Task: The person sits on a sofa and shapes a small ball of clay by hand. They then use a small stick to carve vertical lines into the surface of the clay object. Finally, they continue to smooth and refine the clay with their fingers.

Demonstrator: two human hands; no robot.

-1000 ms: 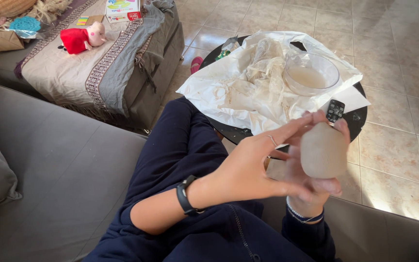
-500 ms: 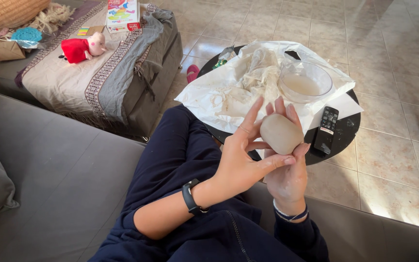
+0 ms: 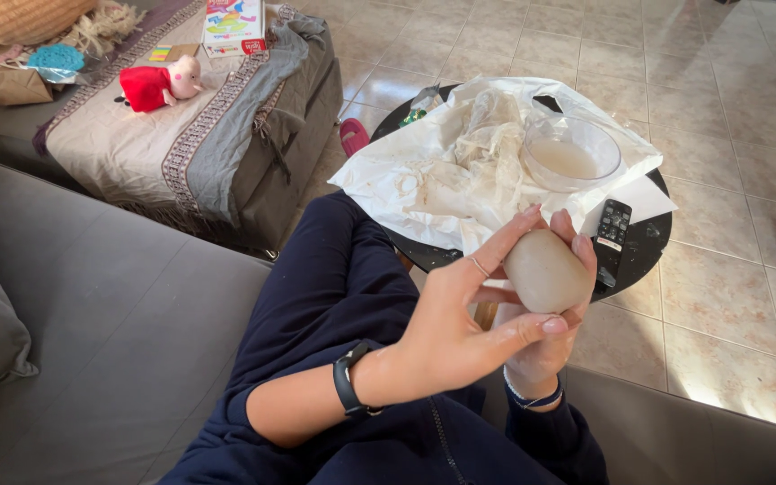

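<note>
A clear bowl (image 3: 574, 151) is sitting on the round black table (image 3: 644, 247), and it is holding some cloudy, pale liquid at the bottom. The bowl is resting on crinkly white paper (image 3: 424, 180) that is covering most of the table top. A heap of stringy white stuff (image 3: 496, 135) is lying on the paper, just beside the bowl. A black remote (image 3: 612, 230) is lying on the table near the paper's edge.

The person is sitting on a grey sofa (image 3: 92, 314) and is holding a smooth, pale lump (image 3: 547, 271) — it is shaped a bit like an egg. The lump is up in the air between the two hands, in front of the table and above the person's lap. Its long way is running on a slant, from the upper left down to the lower right, and the fatter end is pointing down and to the right.

The left hand (image 3: 460, 323) is pressing on the lump with its thumb and long fingers, with the fingers spread out and not curled shut. The right hand (image 3: 545, 346) is cupping the lump from behind and below — its fingertips are poking up over the top. Both hands are gripping the lump together.

Farther off, a pink and red toy pig (image 3: 159, 85) is lying on a footstool (image 3: 226, 180) with a blanket over it.
</note>
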